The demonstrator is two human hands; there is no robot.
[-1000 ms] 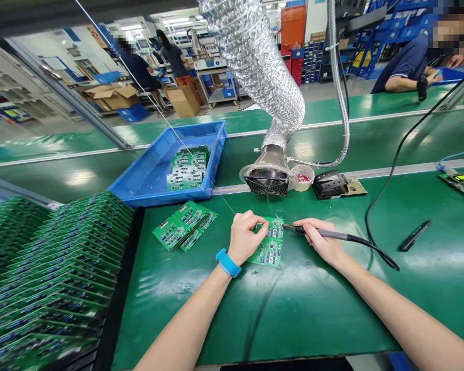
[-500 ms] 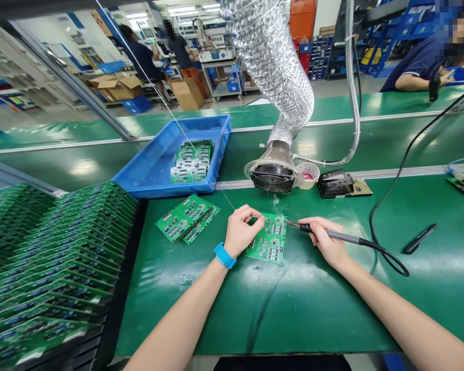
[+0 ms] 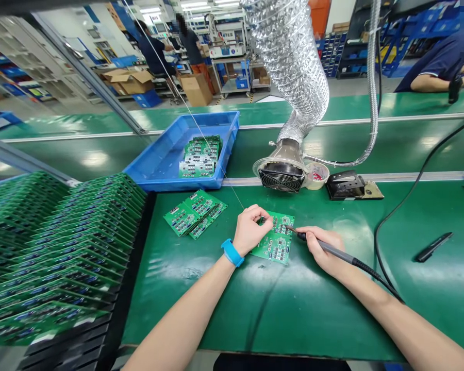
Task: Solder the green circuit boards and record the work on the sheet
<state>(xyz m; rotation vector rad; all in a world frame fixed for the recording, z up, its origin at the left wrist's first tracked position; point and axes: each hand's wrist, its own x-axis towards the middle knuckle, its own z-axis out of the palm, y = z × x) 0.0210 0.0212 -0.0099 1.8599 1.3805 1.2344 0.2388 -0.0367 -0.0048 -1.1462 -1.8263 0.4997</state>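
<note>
Near the far edge of the green surface (image 3: 201,309), a circuit board (image 3: 277,243) lies flat, its left side held down by the left hand (image 3: 251,230), whose grip is closed with the fingertips on the board. A soldering iron (image 3: 327,248) is held pen-fashion in the closed grip of the right hand (image 3: 321,251), with its tip placed at the board's upper right edge. Further boards (image 3: 195,213) are laid left of the hands, and a blue tray (image 3: 212,183) of boards is set beyond the surface's far edge.
</note>
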